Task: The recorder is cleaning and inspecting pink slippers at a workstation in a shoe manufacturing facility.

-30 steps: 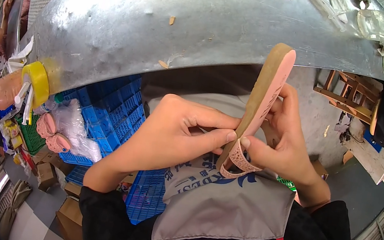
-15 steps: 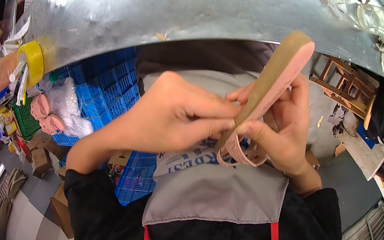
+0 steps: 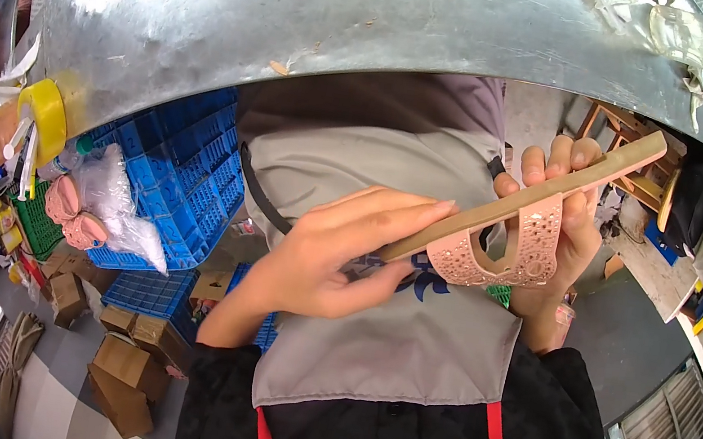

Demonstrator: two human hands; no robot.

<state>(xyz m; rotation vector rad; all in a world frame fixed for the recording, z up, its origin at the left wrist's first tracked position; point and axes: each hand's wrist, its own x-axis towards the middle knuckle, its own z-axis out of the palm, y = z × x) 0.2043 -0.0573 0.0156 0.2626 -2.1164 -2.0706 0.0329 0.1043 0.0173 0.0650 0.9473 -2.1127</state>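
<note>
Held above my lap is a slide sandal (image 3: pixel 538 247), with a tan sole seen edge-on and a pink, studded upper hanging below it. Its sole slants from lower left to upper right. My left hand (image 3: pixel 347 251) pinches the lower left end, fingers along the upper side and thumb underneath. Behind the sandal, the fingers of my right hand (image 3: pixel 566 211) curl over the sole near its middle, beside the upper. Part of that palm is hidden by the upper.
A metal worktable (image 3: pixel 381 20) curves across the far side, with small scraps on it. At left are a yellow tape roll (image 3: pixel 46 119), stacked blue crates (image 3: pixel 172 175), a pair of pink sandals (image 3: pixel 75 215) by clear plastic wrap, and cardboard boxes (image 3: pixel 123 381). A wooden stool (image 3: pixel 638 185) stands at right.
The sandal has swung from steep to a flatter slant, its upper now turned toward me. My left hand has moved from beside the upper to the sole's lower end; my right hand has shifted slightly.
</note>
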